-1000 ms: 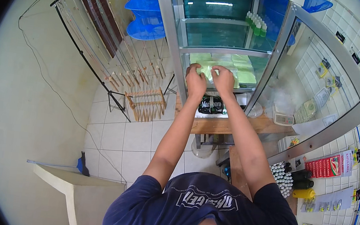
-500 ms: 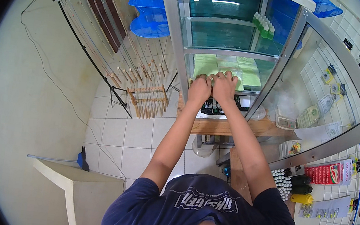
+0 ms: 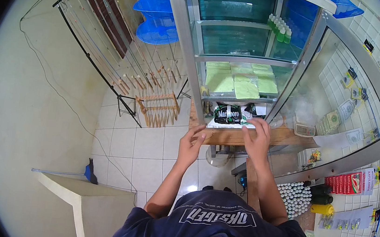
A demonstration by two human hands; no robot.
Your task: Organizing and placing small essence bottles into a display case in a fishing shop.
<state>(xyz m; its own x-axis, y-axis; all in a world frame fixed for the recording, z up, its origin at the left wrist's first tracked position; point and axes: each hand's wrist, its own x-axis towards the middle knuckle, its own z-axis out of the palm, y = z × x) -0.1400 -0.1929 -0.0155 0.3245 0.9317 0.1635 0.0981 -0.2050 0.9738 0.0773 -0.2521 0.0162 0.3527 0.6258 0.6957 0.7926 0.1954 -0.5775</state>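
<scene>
Both my hands are empty in front of an aluminium-framed glass cabinet (image 3: 196, 81). At the left end of the wooden ledge (image 3: 223, 135), my left hand (image 3: 191, 144) is open, its thumb and fingers apart. My right hand (image 3: 258, 138) is also open, fingers loosely bent, over the ledge beside a black printed package (image 3: 227, 115). Whether its fingertips touch the ledge cannot be made out. Flat light-green packets (image 3: 220, 79) lie in rows on the shelf above, with one packet (image 3: 246, 87) at the front overlapping the others.
The cabinet's glass door (image 3: 341, 103) stands swung out to the right. Behind it are a small scale (image 3: 304, 130) and hanging packets. Small green bottles (image 3: 281, 34) occupy an upper shelf. White-capped bottles (image 3: 293, 198) stand lower right. A rod rack (image 3: 158, 108) is at left.
Both hands have let go of the light-green packets and come back toward me, down to the ledge. They have moved apart, uncovering the front packet and the black package.
</scene>
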